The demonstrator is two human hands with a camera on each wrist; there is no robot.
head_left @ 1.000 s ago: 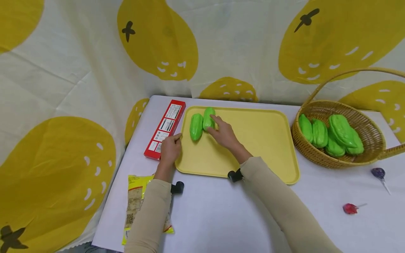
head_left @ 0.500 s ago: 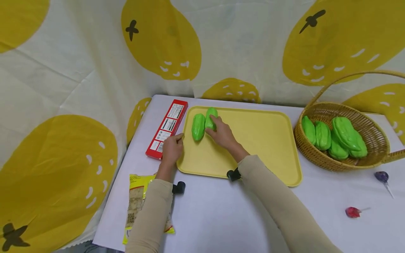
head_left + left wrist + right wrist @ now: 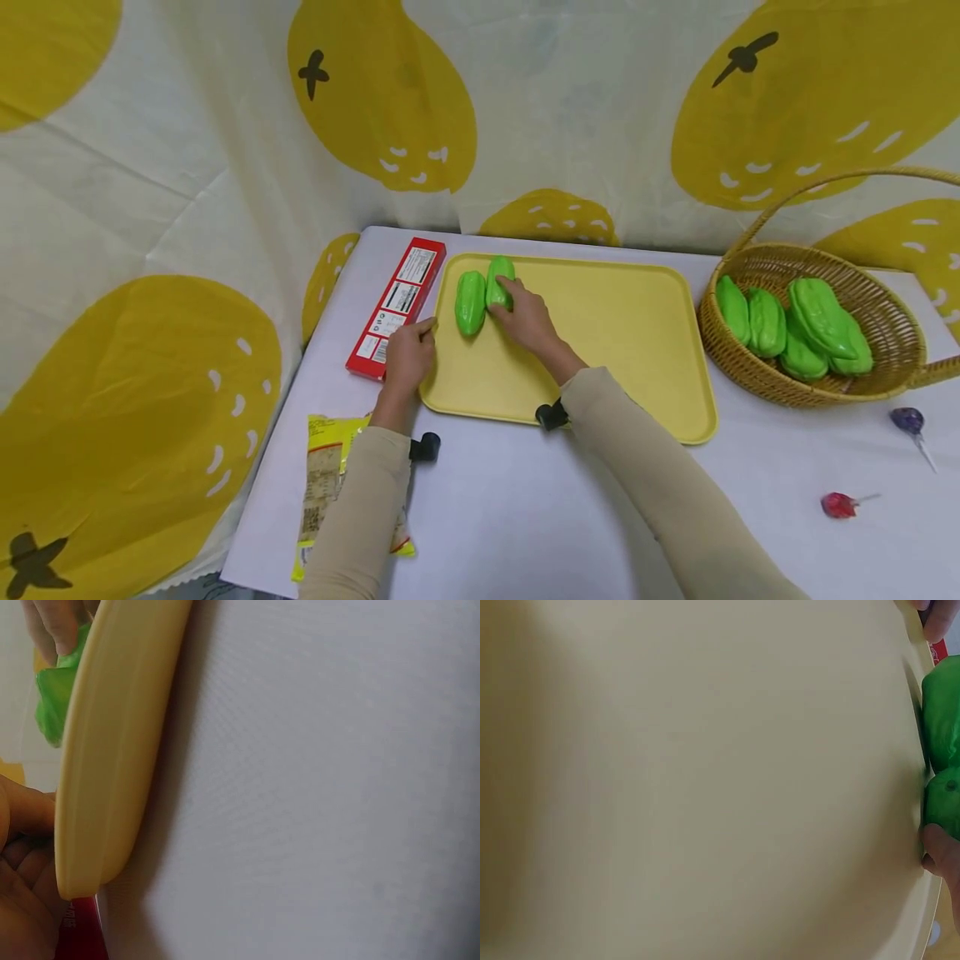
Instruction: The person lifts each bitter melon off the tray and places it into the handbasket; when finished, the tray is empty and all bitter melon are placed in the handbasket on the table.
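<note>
Two green star fruit, ridged and glossy, lie side by side at the left end of the yellow tray (image 3: 600, 333). My right hand (image 3: 531, 322) grips the right star fruit (image 3: 499, 267) from its right side, the thumb near its lower end. Close beside it, the left star fruit (image 3: 470, 305) is touched by neither hand. At the tray's left rim, my left hand (image 3: 408, 357) pinches the edge. In the left wrist view the thumb (image 3: 31, 810) meets the rim and the other fingers are curled; the right wrist view shows mostly bare tray.
A red box (image 3: 396, 307) lies left of the tray, partly behind the left hand. A yellow snack bag (image 3: 322, 467) sits under the left forearm. On the right stand a wicker basket (image 3: 780, 395) of star fruit, a purple lollipop (image 3: 908, 421) and a red lollipop (image 3: 838, 504).
The head view has shifted slightly. My right hand has drawn a little closer round the right star fruit; the left hand stays at the tray's rim.
</note>
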